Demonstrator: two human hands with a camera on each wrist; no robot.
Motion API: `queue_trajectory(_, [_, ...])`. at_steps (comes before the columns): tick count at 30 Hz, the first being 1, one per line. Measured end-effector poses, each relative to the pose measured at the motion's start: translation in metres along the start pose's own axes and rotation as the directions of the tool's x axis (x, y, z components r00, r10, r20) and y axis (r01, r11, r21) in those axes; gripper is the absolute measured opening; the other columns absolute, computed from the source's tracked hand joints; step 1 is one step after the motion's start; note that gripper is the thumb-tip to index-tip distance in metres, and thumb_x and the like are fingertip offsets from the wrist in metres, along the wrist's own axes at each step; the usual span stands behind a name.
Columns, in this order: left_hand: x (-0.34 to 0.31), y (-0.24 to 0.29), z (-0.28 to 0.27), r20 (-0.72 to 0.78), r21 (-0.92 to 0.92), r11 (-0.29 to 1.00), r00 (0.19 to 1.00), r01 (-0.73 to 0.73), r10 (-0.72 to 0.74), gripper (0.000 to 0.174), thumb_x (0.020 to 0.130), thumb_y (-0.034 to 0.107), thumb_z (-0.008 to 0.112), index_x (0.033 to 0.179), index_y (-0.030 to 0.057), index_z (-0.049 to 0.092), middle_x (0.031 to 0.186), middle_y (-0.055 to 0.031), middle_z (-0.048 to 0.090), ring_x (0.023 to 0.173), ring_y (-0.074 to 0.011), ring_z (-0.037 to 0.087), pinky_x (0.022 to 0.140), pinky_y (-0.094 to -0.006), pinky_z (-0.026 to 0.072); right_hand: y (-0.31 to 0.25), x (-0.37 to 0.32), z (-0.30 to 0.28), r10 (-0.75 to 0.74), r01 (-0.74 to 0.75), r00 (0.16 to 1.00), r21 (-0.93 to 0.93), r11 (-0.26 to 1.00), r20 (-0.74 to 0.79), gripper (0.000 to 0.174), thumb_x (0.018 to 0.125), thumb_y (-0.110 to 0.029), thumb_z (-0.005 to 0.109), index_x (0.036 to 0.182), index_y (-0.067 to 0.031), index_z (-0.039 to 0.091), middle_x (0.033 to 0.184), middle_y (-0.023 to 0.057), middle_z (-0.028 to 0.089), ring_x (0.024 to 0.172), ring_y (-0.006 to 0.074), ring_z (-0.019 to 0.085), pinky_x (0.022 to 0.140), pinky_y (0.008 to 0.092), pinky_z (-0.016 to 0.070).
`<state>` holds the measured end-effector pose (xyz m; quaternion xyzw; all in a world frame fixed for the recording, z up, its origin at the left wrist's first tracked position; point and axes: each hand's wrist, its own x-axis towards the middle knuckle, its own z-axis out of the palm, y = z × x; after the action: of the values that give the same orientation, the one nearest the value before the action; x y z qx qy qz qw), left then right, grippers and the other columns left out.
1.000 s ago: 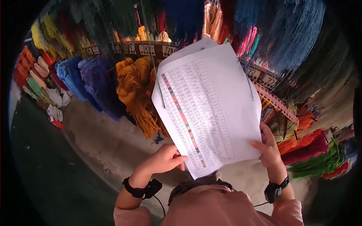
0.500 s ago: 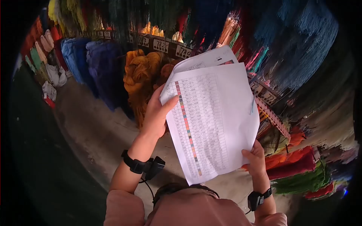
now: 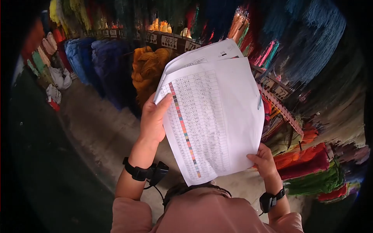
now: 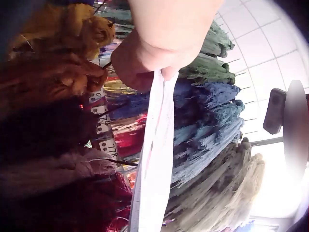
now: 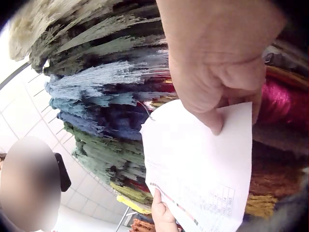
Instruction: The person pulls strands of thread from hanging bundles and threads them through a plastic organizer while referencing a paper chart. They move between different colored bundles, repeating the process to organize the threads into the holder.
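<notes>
Several white paper sheets (image 3: pixel 241 116), printed with a table of numbers and a column of colour swatches, are held up in front of the person. At their left edge the left hand (image 3: pixel 153 118) pinches them, thumb on top near the swatches and fingers behind. Seen edge-on in the left wrist view, the stack of paper (image 4: pixel 157 159) hangs from that hand's grip. Low on the right edge, the right hand (image 3: pixel 265 161) pinches the sheets, its thumb over the front. A second sheet with printing shows behind the top one.
Hanks of yarn hang all round: orange-yellow (image 3: pixel 147 70), blue (image 3: pixel 77 58), pale blue (image 3: pixel 322 35) and green (image 3: pixel 318 182). Number cards, one reading 782 (image 3: pixel 169 41), line a rail behind the papers. White bundles (image 3: pixel 58 77) lie at the far left.
The left hand has moved up from the lower corner to the upper left edge of the sheets and pinches them there. The right hand keeps its hold; the papers have shifted slightly.
</notes>
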<state>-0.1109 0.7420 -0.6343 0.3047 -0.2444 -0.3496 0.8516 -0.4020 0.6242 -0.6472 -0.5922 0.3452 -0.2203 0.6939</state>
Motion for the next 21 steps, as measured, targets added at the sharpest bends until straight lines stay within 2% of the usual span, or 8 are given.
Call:
queue_trajectory(10, [-0.005, 0.006, 0.0, -0.033, 0.019, 1.0, 0.999, 0.006, -0.005, 0.02, 0.08, 0.009, 0.053, 0.098, 0.0, 0.052, 0.09, -0.0077, 0.058, 0.077, -0.0104, 0.056, 0.067, -0.0236, 0.0464, 0.001, 0.0, 0.002, 0.052, -0.046, 0.996, -0.07, 0.996, 0.077, 0.028, 0.072, 0.004, 0.055, 0.099, 0.0046, 0.049, 0.088, 0.0061, 0.058, 0.077, 0.0099, 0.054, 0.07, 0.0227, 0.0435])
queue_trajectory(13, [-0.006, 0.009, -0.002, -0.04, 0.027, 1.0, 0.999, -0.002, 0.003, 0.02, 0.08, 0.01, 0.053, 0.097, 0.0003, 0.052, 0.089, -0.0073, 0.058, 0.077, -0.0103, 0.056, 0.067, -0.0236, 0.0461, -0.008, -0.005, 0.008, -0.039, 0.061, 0.992, -0.182, 0.981, 0.121, 0.026, 0.073, 0.004, 0.055, 0.098, 0.0036, 0.05, 0.087, 0.0054, 0.057, 0.076, 0.0099, 0.054, 0.069, 0.023, 0.0439])
queue_trajectory(15, [-0.006, 0.013, -0.007, -0.048, 0.043, 0.999, 0.999, -0.006, 0.008, 0.02, 0.08, 0.01, 0.053, 0.098, 0.0005, 0.052, 0.089, -0.007, 0.058, 0.077, -0.0101, 0.056, 0.067, -0.0236, 0.0459, -0.022, -0.005, -0.023, -0.137, 0.174, 0.984, -0.425, 0.889, 0.115, 0.025, 0.073, 0.002, 0.056, 0.097, 0.0019, 0.051, 0.084, 0.0034, 0.057, 0.075, 0.0096, 0.054, 0.067, 0.0226, 0.0446])
queue_trajectory(16, [-0.006, 0.015, -0.01, -0.055, 0.06, 0.998, 0.999, 0.003, 0.001, 0.02, 0.08, 0.01, 0.054, 0.098, 0.0004, 0.052, 0.089, -0.007, 0.058, 0.077, -0.01, 0.056, 0.067, -0.0235, 0.0458, -0.036, -0.007, -0.034, -0.274, 0.216, 0.956, -0.376, 0.901, -0.107, 0.024, 0.071, 0.002, 0.059, 0.094, -0.0001, 0.053, 0.078, 0.0017, 0.057, 0.071, 0.0089, 0.054, 0.063, 0.0211, 0.0441])
queue_trajectory(17, [-0.006, 0.01, -0.011, -0.06, 0.077, 0.997, 0.998, 0.007, -0.002, 0.021, 0.079, 0.01, 0.054, 0.098, 0.0003, 0.052, 0.089, -0.0071, 0.058, 0.076, -0.01, 0.056, 0.067, -0.0234, 0.0458, -0.056, -0.006, -0.05, -0.312, 0.222, 0.921, -0.342, 0.913, -0.234, 0.021, 0.071, -0.001, 0.058, 0.092, -0.0016, 0.054, 0.074, 0.001, 0.056, 0.067, 0.0077, 0.052, 0.059, 0.0196, 0.0427])
queue_trajectory(18, [-0.005, 0.008, -0.012, -0.067, 0.093, 0.996, 0.998, 0.012, -0.006, 0.021, 0.079, 0.01, 0.054, 0.098, 0.0002, 0.052, 0.089, -0.0071, 0.058, 0.076, -0.0099, 0.056, 0.067, -0.0233, 0.0458, -0.072, -0.001, -0.075, -0.44, 0.304, 0.871, -0.464, 0.832, -0.219, 0.019, 0.073, -0.003, 0.056, 0.092, -0.003, 0.055, 0.073, 0.0014, 0.056, 0.063, 0.0072, 0.052, 0.057, 0.0198, 0.0421])
queue_trajectory(19, [-0.004, 0.007, -0.012, -0.063, 0.111, 0.994, 0.998, 0.013, -0.006, 0.021, 0.079, 0.011, 0.054, 0.097, 0.0001, 0.052, 0.089, -0.0072, 0.058, 0.076, -0.0098, 0.056, 0.066, -0.0232, 0.0458, -0.082, 0.008, -0.107, -0.571, 0.416, 0.815, -0.586, 0.695, -0.1, 0.019, 0.075, -0.009, 0.056, 0.092, -0.0017, 0.055, 0.076, 0.0019, 0.056, 0.066, 0.0076, 0.053, 0.059, 0.0209, 0.0421])
queue_trajectory(21, [-0.007, 0.012, -0.011, -0.066, 0.146, 0.989, 0.998, 0.026, -0.017, 0.021, 0.079, 0.011, 0.055, 0.097, -0.0001, 0.052, 0.089, -0.0072, 0.058, 0.075, -0.0096, 0.056, 0.066, -0.0231, 0.0458, -0.093, 0.023, -0.156, -0.531, 0.236, 0.838, -0.792, 0.563, -0.128, 0.032, 0.074, -0.014, 0.059, 0.102, -0.0008, 0.051, 0.092, 0.0076, 0.055, 0.086, 0.0139, 0.052, 0.071, 0.0266, 0.0415])
